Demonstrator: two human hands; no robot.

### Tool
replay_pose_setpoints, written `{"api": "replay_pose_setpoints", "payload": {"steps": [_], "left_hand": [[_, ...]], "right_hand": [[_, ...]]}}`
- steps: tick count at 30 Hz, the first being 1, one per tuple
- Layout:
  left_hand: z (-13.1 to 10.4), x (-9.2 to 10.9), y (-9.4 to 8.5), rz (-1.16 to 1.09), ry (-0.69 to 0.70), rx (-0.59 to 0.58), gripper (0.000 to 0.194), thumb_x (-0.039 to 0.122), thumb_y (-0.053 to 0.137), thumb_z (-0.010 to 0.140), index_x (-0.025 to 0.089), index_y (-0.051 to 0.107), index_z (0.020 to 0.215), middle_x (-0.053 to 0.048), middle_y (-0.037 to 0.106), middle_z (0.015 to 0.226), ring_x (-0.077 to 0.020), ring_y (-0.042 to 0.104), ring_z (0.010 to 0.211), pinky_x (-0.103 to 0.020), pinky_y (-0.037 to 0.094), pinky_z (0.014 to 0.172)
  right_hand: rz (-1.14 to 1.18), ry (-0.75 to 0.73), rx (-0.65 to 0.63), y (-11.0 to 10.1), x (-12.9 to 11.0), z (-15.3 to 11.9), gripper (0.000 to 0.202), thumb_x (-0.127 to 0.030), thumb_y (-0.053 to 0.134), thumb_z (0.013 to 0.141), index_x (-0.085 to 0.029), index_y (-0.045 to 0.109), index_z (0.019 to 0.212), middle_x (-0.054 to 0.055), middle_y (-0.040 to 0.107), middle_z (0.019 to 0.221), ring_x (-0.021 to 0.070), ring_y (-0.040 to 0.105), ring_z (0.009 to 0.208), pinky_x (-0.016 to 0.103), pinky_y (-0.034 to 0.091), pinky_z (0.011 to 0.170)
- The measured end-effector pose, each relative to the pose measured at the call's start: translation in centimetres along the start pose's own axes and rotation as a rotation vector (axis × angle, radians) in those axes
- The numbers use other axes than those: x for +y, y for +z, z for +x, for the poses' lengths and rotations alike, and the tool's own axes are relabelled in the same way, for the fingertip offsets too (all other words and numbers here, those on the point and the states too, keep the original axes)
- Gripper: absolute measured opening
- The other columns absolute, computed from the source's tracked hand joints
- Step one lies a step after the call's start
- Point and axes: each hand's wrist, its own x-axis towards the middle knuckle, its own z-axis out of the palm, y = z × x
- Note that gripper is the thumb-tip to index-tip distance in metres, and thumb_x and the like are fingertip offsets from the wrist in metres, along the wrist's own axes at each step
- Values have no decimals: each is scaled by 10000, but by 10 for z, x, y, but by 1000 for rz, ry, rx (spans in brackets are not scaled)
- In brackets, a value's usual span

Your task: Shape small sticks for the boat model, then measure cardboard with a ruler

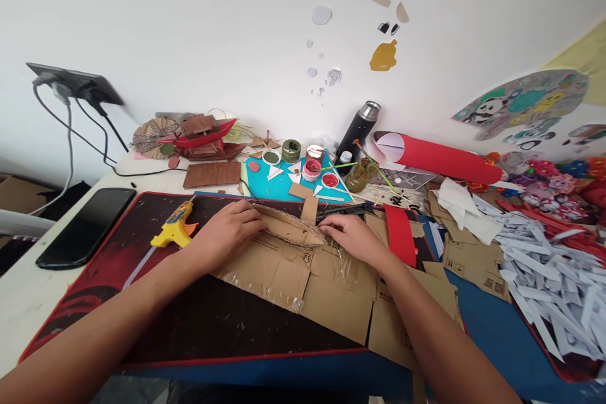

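Observation:
A small boat-shaped cardboard hull (288, 225) with a corrugated rim lies over a flat cardboard sheet (279, 271). My left hand (231, 233) is closed on the hull's left end, its fingers curled over the rim. At the pointed right end, my right hand (353, 237) pinches the tip between thumb and fingers; the exact contact is partly hidden. Clear tape shows on the sheet along its front edge and beside my right hand. A narrow cardboard strip (309, 209) stands just behind the hull.
A yellow glue gun (175, 226) lies left of my left hand, near a black phone (88, 227). Behind are paint jars (291, 150), a dark flask (357, 129) and red model boats (199, 136). White paper strips (558, 284) pile up at right, past a red strip (400, 235).

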Motion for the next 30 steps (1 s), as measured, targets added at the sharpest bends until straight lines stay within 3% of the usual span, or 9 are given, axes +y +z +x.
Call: {"api": "replay_pose_setpoints", "payload": {"steps": [4,7,12,14,18,24,30], "left_hand": [[1,2,0,9,-8,-3,351,232,462,1090,252,795,1200,-99,792,1087,-282,678,1037,-466,540,976],[0,1,-10,-35,-43,67,331,293,508,1087,255,758,1300,-103,782,1201,-290,678,1123,-475,530,1039],[-10,-16,-39,-8,-256,245,354,379,493,1093,213,751,1269,-121,779,1177,-302,677,1101,-471,545,1008],[-14,-24,-45,10,-322,258,366,394,479,1090,212,761,1236,-126,781,1164,-312,678,1108,-480,551,1003],[-17,-32,-39,5,-329,175,398,391,490,1060,195,758,1280,-146,784,1219,-348,670,1162,-526,546,1037],[-7,-26,-24,-9,-286,15,431,349,468,1054,198,735,1356,-140,765,1290,-349,644,1219,-532,531,1074],[0,-24,-22,0,-255,-36,428,339,456,1046,236,753,1335,-114,779,1243,-322,661,1178,-484,536,1056]], "right_hand": [[-6,-3,-1,1,0,0,234,-287,592,1022,-252,821,1054,47,846,1102,241,765,1000,345,529,873],[-8,7,4,1,1,-2,225,-292,600,1025,-258,821,1054,45,845,1122,243,769,1013,340,532,868],[-19,-1,-1,0,3,-2,235,-285,590,1029,-256,819,1072,48,843,1134,247,771,1025,345,540,876],[-17,-9,-2,1,4,-2,242,-289,583,1030,-255,817,1080,50,843,1138,250,771,1028,349,541,879],[-18,-14,3,3,4,-1,240,-286,585,1021,-258,818,1068,50,847,1115,254,775,1012,355,541,871],[-47,-7,1,3,0,-3,247,-281,577,1022,-265,818,1076,47,848,1112,248,776,993,353,541,856],[-85,3,-3,3,0,-2,241,-282,588,1024,-256,820,1083,50,847,1102,246,770,977,353,530,845]]}}
